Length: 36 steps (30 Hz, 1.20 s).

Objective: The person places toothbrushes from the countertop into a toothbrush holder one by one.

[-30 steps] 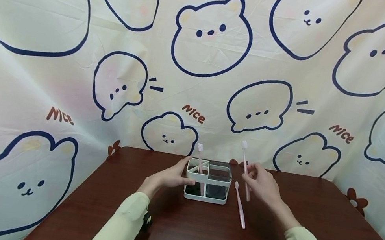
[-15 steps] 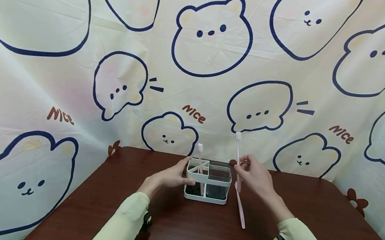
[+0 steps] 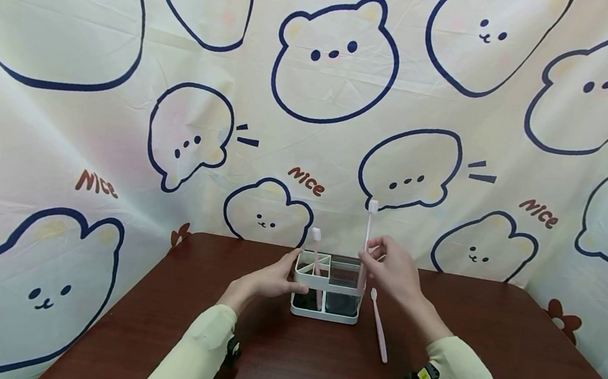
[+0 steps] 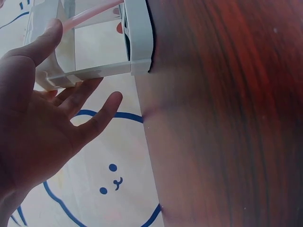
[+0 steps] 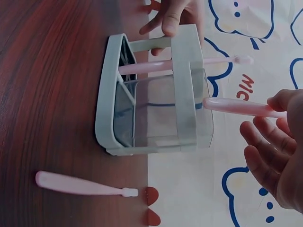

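Observation:
A pale grey-white toothbrush holder (image 3: 298, 312) stands on the table, with a divided section at left and a clear cup (image 3: 345, 274) at right. My left hand (image 3: 266, 278) grips its left side, thumb on the front of the upper band (image 4: 43, 28) and fingers behind. One pink toothbrush (image 3: 316, 235) leans in the divided section, bristles up. Between thumb and fingers, my right hand (image 3: 397, 274) pinches another pink toothbrush (image 5: 241, 107) upright at the holder's right end. Its handle end is level with the upper rim in the right wrist view; I cannot tell whether it is inside the cup.
A third pink toothbrush (image 3: 379, 328) lies on the dark brown table (image 3: 306, 371), right of the holder, bristle end pointing away. Behind the table's far edge hangs a pale cloth (image 3: 336, 155) printed with blue-outlined cartoon bears.
My right hand has carried its toothbrush left and slightly up, from beyond the lying toothbrush to the holder's right end. The left hand and holder have stayed in place.

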Available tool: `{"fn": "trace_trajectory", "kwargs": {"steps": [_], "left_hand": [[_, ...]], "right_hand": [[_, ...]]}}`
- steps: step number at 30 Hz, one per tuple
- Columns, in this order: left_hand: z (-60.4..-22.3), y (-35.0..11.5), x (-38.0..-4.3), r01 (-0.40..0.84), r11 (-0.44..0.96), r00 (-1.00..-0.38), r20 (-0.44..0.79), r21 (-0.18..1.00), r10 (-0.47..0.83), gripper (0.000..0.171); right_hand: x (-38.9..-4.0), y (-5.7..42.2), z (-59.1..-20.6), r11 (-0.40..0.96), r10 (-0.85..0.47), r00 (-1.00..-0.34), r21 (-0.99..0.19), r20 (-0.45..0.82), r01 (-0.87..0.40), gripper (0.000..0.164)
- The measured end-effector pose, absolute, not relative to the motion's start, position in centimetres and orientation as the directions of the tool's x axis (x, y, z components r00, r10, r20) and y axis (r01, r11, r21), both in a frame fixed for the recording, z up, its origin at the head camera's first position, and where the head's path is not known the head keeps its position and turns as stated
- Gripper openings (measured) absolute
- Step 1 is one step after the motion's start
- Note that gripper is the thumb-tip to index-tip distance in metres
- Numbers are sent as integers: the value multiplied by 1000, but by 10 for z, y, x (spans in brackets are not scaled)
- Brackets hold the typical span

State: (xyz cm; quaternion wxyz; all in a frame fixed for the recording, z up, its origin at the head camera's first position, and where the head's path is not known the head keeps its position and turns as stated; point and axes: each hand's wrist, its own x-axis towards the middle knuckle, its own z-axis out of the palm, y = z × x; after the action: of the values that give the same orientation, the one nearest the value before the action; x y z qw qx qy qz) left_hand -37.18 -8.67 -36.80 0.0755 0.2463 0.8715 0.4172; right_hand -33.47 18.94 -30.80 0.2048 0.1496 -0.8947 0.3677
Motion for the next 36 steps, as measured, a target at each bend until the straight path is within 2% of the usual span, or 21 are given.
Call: {"fn": "trace_trajectory", "kwargs": {"steps": [22,36], "left_hand": [[-367,-86,-370,351,547,-877,61,760,477,94],[-368,-86,-371,395,501,-850,100,770,518,87]], "right_hand": [[-336,159,-294,694,-104,-830,-557,549,-455,23],[-340,145,-294,693,-101,-829,-559,551,-455,22]]}}
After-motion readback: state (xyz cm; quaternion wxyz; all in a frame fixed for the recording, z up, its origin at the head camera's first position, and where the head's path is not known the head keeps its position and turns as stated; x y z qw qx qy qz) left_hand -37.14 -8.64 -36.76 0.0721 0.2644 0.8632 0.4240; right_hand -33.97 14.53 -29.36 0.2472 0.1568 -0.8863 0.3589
